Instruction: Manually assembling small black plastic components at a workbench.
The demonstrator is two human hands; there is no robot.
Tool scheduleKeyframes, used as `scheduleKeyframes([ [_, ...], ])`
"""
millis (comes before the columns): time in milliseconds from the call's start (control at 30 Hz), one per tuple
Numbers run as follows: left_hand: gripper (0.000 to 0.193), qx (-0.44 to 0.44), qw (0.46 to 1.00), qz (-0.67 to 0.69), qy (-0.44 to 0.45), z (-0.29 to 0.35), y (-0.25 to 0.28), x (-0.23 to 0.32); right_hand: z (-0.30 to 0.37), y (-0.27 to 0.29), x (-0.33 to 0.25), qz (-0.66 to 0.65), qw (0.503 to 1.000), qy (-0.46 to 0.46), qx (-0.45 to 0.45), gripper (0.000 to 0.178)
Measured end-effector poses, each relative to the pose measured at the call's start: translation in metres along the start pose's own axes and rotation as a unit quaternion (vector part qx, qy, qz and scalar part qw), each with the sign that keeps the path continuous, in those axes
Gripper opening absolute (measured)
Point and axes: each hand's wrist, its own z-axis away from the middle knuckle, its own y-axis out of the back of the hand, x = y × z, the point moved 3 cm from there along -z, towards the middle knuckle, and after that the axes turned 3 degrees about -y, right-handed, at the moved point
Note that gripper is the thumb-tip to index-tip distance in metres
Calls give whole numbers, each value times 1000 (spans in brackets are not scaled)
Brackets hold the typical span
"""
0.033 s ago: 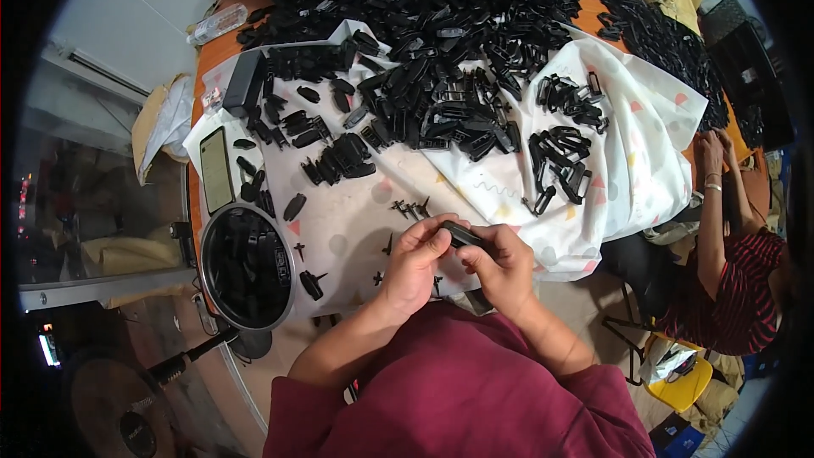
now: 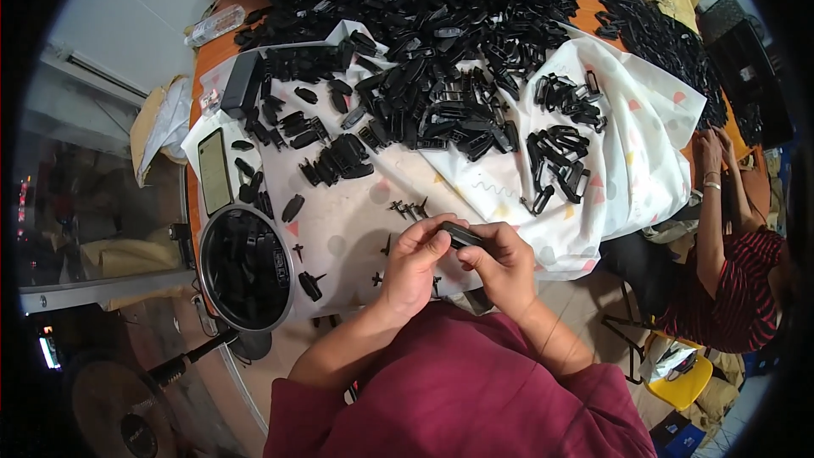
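Note:
Close to my body, above the near edge of the cloth, my left hand (image 2: 412, 268) and my right hand (image 2: 504, 266) grip the same small elongated black plastic part (image 2: 460, 234). The left thumb and fingers pinch one end. Right thumb and fingers close round the other end and hide part of it. Small black spiky pieces (image 2: 409, 209) lie on the patterned white cloth (image 2: 339, 212) just beyond the left hand. A black part with a thin prong (image 2: 310, 286) rests to the left.
A big heap of black plastic parts (image 2: 407, 17) covers the table's far side. At left are a round black bowl (image 2: 290, 305), a phone (image 2: 214, 170) and a plastic bottle (image 2: 214, 25). A co-worker's hands (image 2: 717, 146) work beside another black pile at right. A fan (image 2: 127, 411) stands lower left.

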Motion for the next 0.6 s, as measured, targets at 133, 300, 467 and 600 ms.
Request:
scheduleKeyframes([
  [133, 25, 15, 1000, 3, -16, -1, -3, -1, -1, 3, 6, -55, 997, -34, -45, 23],
  [300, 23, -23, 995, -80, -60, -8, 7, 8, -8, 4, 7, -103, 990, -46, -88, 19],
  [467, 21, 107, 891, -411, -158, -42, 66, 56, -30, 70, 7, 395, 912, 84, 74, 29],
  [600, 28, 101, 444, -866, -209, -48, 64, 68, -34, 93, 12, 625, 766, 110, 103, 29],
])
